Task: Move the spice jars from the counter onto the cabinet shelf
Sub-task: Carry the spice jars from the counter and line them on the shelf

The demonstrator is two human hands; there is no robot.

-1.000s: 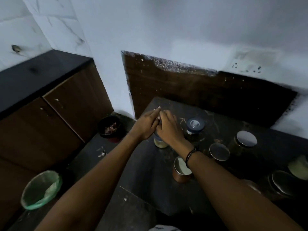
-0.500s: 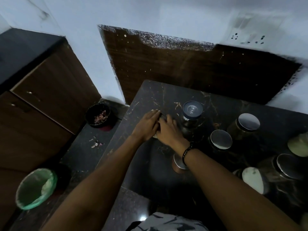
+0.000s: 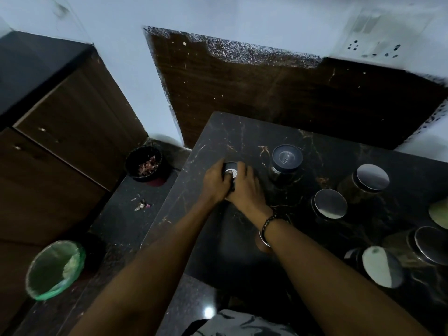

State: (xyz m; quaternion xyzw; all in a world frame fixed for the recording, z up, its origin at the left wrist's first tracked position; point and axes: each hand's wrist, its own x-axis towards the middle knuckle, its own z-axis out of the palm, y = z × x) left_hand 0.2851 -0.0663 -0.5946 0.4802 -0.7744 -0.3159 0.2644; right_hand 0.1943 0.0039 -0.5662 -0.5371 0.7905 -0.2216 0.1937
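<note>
Head view, looking down at the bench, a dark marble-look slab w/ light veins. Both hands meet at its far-left part, round one small spice jar: left hand wraps the jar's left side, right hand the right side, fingers of both curled over its pale lid. So both hands grip the same jar; only a bit of lid shows between them, body hidden. Whether it rests on the bench or is just lifted: cannot tell.

Other jars wait to the right: a dark-lidded jar just beside the hands, three metal-lidded jars farther right, one white-lidded jar near-right, and a copper-toned jar mostly hidden under the right wrist. No cabinet shelf in view, so likely an early stage.

Risks (judged): the jar sits near the bench's left edge; a slip would send it to the floor. The right forearm passes over the copper-toned jar and could knock it on withdrawal. Dim light makes lids hard to read.

Room: white wall w/ a socket plate far right, brown wood panel behind the bench, wood cabinet at left, a dark pot and a green-lined bin on the floor.
</note>
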